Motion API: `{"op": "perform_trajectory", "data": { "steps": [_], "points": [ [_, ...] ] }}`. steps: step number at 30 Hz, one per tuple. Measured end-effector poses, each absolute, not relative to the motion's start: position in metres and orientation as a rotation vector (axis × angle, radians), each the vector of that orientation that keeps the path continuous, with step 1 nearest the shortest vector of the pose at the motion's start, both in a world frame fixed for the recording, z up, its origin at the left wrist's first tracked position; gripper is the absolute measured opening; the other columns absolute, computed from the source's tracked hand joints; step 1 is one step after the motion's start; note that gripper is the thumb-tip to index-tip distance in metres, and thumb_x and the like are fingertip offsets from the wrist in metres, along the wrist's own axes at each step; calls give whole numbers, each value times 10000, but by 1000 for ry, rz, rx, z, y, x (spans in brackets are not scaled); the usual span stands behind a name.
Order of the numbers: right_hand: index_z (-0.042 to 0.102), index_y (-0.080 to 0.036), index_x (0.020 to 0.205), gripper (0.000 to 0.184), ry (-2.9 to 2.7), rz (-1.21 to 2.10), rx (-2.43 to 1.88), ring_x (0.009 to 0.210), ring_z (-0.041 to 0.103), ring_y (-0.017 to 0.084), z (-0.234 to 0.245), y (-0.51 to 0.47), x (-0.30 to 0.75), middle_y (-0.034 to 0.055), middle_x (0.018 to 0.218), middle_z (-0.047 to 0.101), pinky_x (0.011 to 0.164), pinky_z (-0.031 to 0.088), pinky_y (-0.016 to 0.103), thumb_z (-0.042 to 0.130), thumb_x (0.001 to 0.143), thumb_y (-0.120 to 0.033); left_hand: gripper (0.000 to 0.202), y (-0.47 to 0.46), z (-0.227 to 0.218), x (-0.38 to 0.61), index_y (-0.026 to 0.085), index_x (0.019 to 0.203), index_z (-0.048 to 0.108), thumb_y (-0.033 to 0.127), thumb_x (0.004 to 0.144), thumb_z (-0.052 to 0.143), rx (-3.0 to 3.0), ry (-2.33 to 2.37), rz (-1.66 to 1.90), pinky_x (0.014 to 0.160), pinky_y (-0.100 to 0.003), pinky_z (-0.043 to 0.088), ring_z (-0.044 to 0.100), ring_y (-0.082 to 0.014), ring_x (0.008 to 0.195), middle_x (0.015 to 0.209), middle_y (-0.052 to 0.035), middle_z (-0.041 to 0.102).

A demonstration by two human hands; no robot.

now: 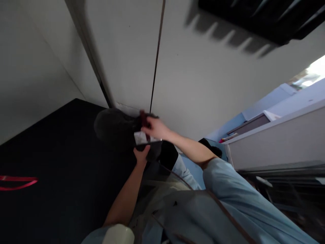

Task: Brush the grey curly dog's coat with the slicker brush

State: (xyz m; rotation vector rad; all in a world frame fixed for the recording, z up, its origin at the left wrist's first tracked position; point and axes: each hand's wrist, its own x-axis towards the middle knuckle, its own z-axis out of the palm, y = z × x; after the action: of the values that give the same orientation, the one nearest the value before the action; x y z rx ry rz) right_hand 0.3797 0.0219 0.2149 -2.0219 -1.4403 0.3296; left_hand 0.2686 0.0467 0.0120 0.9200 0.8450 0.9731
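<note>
My left hand (142,154) grips the near edge of a small white box with a dark side (140,138), thumb and finger spread along it. My right hand (157,128) is closed on a dark red object (143,118) just above the box; motion blur hides its exact kind. Part of this red piece reaches down over the box's white face. Beside the hands, to the left, lies a rounded dark grey, soft-looking thing (111,125). Another dark grey rounded part (154,150) shows below the box.
A black surface (63,152) spreads to the left, with a red strap loop (19,182) on it. Pale wall panels (127,61) stand ahead. A black slatted rack (248,17) juts out at top right. White shelving (279,135) lies to the right.
</note>
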Motion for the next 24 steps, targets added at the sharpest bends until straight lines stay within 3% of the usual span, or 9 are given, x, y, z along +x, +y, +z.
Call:
{"op": "perform_trajectory", "data": {
  "steps": [5, 9, 13, 18, 22, 24],
  "points": [
    [551, -181, 1044, 228, -1171, 9, -2036, 753, 556, 146, 232, 20, 391, 40, 870, 608, 664, 418, 271, 446, 889, -312, 665, 42, 27, 264, 138, 971, 614, 419, 412, 841, 915, 848, 958, 846, -414, 545, 675, -267, 918, 973, -116, 700],
    [584, -178, 974, 220, -1561, 326, -2018, 702, 557, 161, 234, 19, 377, 30, 779, 617, 632, 411, 286, 568, 815, -330, 680, 43, 34, 263, 133, 981, 619, 362, 388, 859, 930, 852, 983, 873, -440, 534, 664, -291, 962, 983, -117, 697],
    [576, -187, 985, 204, -1379, -8, -2106, 793, 563, 187, 243, 20, 369, 69, 872, 628, 679, 413, 313, 481, 875, -329, 655, 40, 39, 259, 122, 972, 621, 342, 402, 857, 968, 856, 957, 889, -448, 526, 660, -294, 977, 998, -130, 694],
    [578, -178, 885, 146, -1766, 279, -2134, 735, 559, 172, 248, 16, 351, 52, 819, 626, 648, 401, 288, 561, 818, -307, 613, 37, 46, 256, 128, 946, 625, 304, 404, 853, 959, 793, 961, 878, -484, 530, 669, -305, 948, 954, -116, 708],
    [563, -172, 968, 202, -1591, -50, -2224, 845, 562, 206, 247, 15, 339, 99, 949, 628, 689, 401, 311, 475, 878, -330, 648, 37, 43, 256, 126, 1021, 620, 265, 433, 852, 995, 756, 960, 979, -472, 476, 633, -298, 1061, 1073, -133, 684],
    [570, -178, 927, 194, -1798, 72, -2212, 821, 563, 203, 247, 15, 333, 88, 923, 633, 670, 396, 302, 516, 852, -349, 620, 36, 42, 256, 140, 1012, 625, 238, 443, 851, 1005, 766, 946, 976, -469, 482, 638, -295, 1054, 1063, -126, 687]
  ]
}}
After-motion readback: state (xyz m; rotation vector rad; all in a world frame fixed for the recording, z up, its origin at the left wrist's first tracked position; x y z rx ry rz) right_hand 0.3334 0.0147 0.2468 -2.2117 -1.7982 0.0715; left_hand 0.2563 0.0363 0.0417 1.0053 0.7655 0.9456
